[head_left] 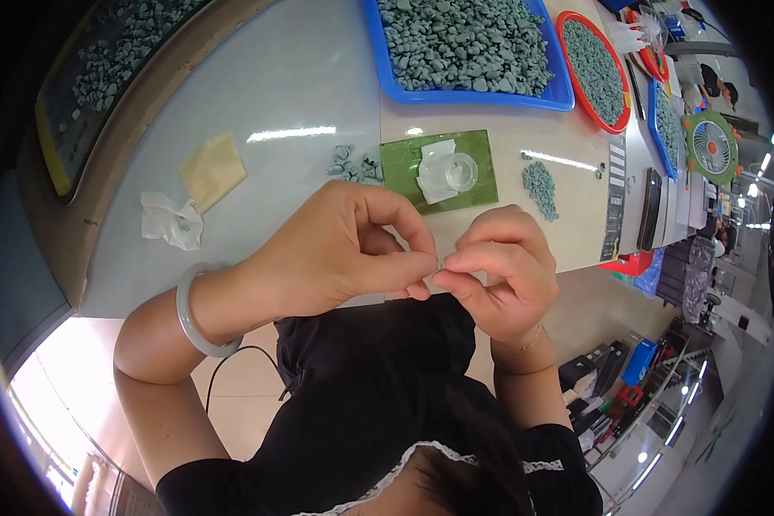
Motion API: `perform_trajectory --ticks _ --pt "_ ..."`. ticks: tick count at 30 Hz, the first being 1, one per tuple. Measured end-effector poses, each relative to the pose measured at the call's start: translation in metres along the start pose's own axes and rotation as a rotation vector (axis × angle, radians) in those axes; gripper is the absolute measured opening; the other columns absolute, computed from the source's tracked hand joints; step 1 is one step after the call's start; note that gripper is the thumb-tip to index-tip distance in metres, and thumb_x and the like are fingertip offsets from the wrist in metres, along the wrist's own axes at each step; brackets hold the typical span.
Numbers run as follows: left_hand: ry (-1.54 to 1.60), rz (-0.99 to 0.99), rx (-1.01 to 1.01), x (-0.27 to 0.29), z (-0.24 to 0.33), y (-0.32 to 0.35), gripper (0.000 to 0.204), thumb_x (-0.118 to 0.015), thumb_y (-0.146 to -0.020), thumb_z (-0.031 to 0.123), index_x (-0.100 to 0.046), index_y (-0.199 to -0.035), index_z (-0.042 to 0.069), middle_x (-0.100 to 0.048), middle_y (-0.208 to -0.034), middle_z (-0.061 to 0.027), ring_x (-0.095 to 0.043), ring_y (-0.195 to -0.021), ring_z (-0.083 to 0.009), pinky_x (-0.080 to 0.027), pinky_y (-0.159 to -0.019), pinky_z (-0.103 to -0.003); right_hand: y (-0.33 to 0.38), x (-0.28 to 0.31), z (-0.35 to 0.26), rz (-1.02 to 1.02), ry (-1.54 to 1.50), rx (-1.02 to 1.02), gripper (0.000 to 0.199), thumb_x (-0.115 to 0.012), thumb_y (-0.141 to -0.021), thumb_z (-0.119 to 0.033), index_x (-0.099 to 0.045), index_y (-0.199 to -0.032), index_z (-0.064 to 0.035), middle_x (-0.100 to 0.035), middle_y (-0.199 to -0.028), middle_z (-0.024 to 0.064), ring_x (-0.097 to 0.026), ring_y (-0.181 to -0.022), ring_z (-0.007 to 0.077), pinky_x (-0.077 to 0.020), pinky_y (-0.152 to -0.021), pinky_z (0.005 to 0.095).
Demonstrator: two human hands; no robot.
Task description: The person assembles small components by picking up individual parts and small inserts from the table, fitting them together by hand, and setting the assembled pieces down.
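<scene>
My left hand (pixel 344 245), with a pale bangle (pixel 186 311) at its wrist, pinches thumb against forefinger. Opposite it, my right hand (pixel 506 268) also pinches, and the two sets of fingertips almost meet above the table's near edge. Whatever sits between them is too small to make out. Just beyond my hands lies a green mat (pixel 482 166) bearing a white paper piece (pixel 437 191) and a small clear round dish (pixel 462 172). Left of the mat is a little group of grey-green stones (pixel 342 162); to its right, a pile of smaller pale green stones (pixel 540 191).
A blue tray (pixel 473 98) heaped with green stones stands at the back, beside a red round tray (pixel 621 120) of smaller ones. On the left lie a yellow cloth (pixel 212 170) and a crumpled tissue (pixel 172 221). A green fan (pixel 711 146) and a dark phone-like object (pixel 649 209) are at right.
</scene>
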State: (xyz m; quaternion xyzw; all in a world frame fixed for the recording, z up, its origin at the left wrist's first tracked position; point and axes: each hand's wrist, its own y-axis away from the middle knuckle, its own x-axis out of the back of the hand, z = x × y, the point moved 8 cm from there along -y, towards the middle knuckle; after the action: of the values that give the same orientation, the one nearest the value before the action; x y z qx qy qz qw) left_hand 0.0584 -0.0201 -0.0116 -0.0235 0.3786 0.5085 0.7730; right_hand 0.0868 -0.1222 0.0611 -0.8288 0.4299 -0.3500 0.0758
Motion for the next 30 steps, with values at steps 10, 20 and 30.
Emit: perform_trajectory --ticks 10,20,30 --pt "0.016 -0.019 0.022 0.002 -0.005 -0.005 0.01 -0.064 -0.079 0.003 -0.058 -0.084 -0.003 -0.059 -0.083 -0.0081 -0.063 -0.074 -0.0147 -0.052 -0.069 -0.023 0.008 -0.002 0.004 -0.006 0.109 0.077 0.02 -0.074 -0.062 -0.006 -0.062 -0.077 -0.0078 -0.049 -0.077 0.0033 -0.047 -0.066 0.0209 -0.0388 -0.058 0.0308" --pt "-0.078 0.153 -0.087 0.014 0.009 -0.004 0.023 -0.062 -0.078 -0.004 -0.059 -0.101 -0.006 -0.056 -0.104 -0.012 -0.062 -0.093 -0.02 -0.049 -0.081 -0.025 -0.016 0.024 0.031 -0.068 0.588 0.112 0.02 -0.072 -0.059 -0.006 -0.061 -0.076 -0.0105 -0.054 -0.081 0.0004 -0.05 -0.076 0.0201 -0.0373 -0.068 0.0316" --pt "-0.098 0.175 -0.158 0.019 0.007 -0.007 0.024 -0.06 -0.079 -0.004 -0.057 -0.103 -0.004 -0.057 -0.098 -0.0109 -0.062 -0.087 -0.019 -0.05 -0.08 -0.026 -0.023 0.009 0.03 -0.196 0.732 0.186 0.023 -0.07 -0.057 -0.008 -0.06 -0.077 -0.0116 -0.053 -0.082 -0.0025 -0.049 -0.078 0.0167 -0.0343 -0.069 0.0296"
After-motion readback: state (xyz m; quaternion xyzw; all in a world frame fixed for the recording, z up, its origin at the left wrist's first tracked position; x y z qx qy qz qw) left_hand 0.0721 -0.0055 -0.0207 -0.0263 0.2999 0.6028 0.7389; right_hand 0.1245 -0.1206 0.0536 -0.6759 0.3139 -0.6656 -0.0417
